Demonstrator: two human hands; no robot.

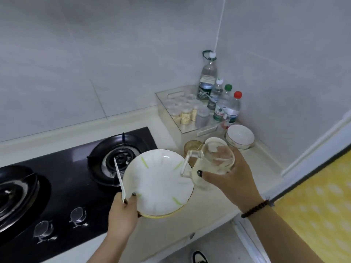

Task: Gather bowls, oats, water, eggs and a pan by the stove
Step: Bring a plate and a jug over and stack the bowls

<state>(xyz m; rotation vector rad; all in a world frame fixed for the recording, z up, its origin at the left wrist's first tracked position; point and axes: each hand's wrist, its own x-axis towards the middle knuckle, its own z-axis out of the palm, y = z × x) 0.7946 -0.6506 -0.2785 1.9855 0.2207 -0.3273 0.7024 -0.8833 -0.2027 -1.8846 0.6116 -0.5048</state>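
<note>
At the far left edge of the black stove top [62,179], a dark pan [15,190] sits on the left burner, partly cut off by the frame. Right burner [117,158] bare, with two knobs [77,216] near the stove's front edge. Left hand [123,215] grips the near rim of a white bowl with green streaks [157,183], thumb curled over the rim; the same hand also pinches a white plastic utensil [118,177], which points up toward the right burner. Bowl is tilted, held over the seam between stove and counter [209,202]. Right hand [228,179] is wrapped round a clear glass pitcher [214,160], fingers curled about its body, handle facing the bowl; pitcher is just beside the bowl's right rim. A beaded bracelet [255,208] sits on the right wrist. Behind the pitcher, an amber glass [191,147] stands on the counter. Toward the back right corner: a clear plastic bin [171,103] holding small jars, some with pale grainy contents, possibly oats; water bottles [226,109] clustered in the corner; stacked white bowls [240,136] just in front of them.
</note>
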